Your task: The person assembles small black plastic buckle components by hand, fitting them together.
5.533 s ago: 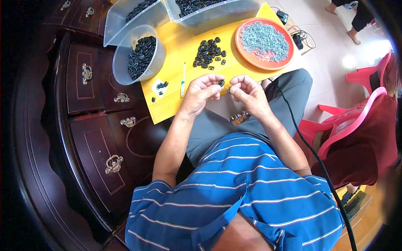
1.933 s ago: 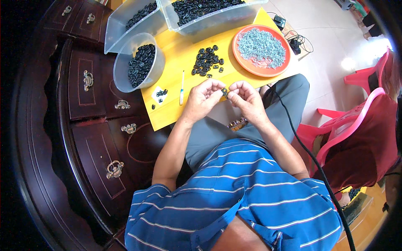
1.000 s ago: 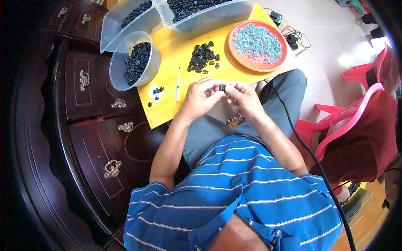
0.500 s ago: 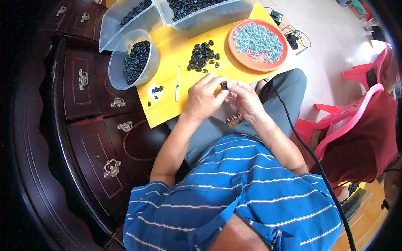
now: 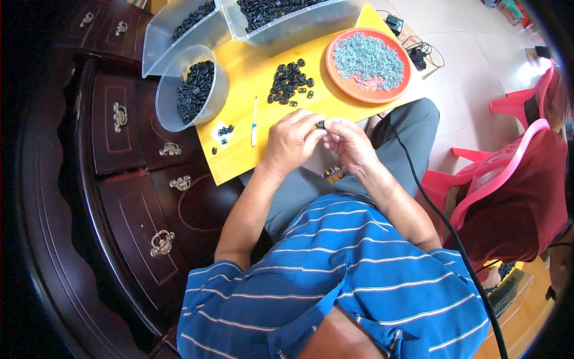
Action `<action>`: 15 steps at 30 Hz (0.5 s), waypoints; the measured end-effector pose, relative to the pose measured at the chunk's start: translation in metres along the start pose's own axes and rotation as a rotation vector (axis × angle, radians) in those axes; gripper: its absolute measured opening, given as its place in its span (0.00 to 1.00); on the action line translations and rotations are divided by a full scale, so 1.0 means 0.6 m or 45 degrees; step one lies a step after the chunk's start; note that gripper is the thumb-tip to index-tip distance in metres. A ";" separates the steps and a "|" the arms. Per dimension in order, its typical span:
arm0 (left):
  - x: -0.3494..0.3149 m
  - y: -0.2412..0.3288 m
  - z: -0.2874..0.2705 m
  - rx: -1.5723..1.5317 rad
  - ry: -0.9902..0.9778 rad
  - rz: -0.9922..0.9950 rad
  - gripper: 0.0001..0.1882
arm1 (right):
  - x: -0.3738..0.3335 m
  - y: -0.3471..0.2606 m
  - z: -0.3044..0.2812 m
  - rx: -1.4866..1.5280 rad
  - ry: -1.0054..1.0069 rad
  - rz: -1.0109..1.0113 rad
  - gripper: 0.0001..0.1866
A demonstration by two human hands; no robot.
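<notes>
Beyond my hands on the yellow desk (image 5: 251, 78) sit an orange plate (image 5: 335, 75) of pale screws, a round tub (image 5: 179, 110) to their left, and a pink chair (image 5: 502, 173) to their right.

Person, one. Short-sleeved shirt (image 5: 335, 281): blue with thin white horizontal stripes, open collar at 6 o'clock. Trousers (image 5: 359, 149): plain grey. Forearms bare below the sleeves; left hand (image 5: 291, 140) and right hand (image 5: 350, 142) bare, no gloves.
</notes>
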State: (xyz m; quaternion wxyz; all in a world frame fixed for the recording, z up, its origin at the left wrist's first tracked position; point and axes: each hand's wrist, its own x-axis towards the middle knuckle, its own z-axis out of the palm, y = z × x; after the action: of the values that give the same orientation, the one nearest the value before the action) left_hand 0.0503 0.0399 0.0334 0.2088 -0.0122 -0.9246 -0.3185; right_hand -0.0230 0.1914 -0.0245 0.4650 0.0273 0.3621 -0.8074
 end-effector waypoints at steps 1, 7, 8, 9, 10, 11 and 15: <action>0.000 -0.001 0.000 0.000 0.003 0.019 0.11 | 0.000 0.001 -0.001 -0.003 -0.002 -0.013 0.06; 0.001 -0.001 -0.009 -0.020 -0.005 0.056 0.11 | -0.010 0.002 0.013 -0.030 0.060 -0.022 0.06; 0.002 0.000 -0.010 -0.019 -0.005 0.057 0.11 | -0.009 0.002 0.014 -0.029 0.059 -0.022 0.06; 0.003 0.002 -0.010 -0.068 -0.010 0.004 0.11 | -0.008 0.000 0.014 -0.013 0.053 -0.028 0.06; 0.004 0.004 -0.010 -0.117 -0.015 -0.049 0.11 | -0.007 -0.001 0.014 0.004 0.046 -0.033 0.06; 0.005 0.006 -0.011 -0.116 -0.014 -0.048 0.11 | -0.006 -0.001 0.013 0.004 0.045 -0.034 0.06; 0.007 0.014 -0.018 -0.228 -0.069 -0.182 0.11 | -0.007 -0.002 0.010 0.030 0.021 -0.029 0.05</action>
State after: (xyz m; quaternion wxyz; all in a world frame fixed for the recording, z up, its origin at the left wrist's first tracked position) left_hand 0.0516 0.0396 0.0476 0.1585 0.0266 -0.8963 -0.4133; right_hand -0.0199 0.1911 -0.0181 0.4522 0.0353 0.3568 -0.8166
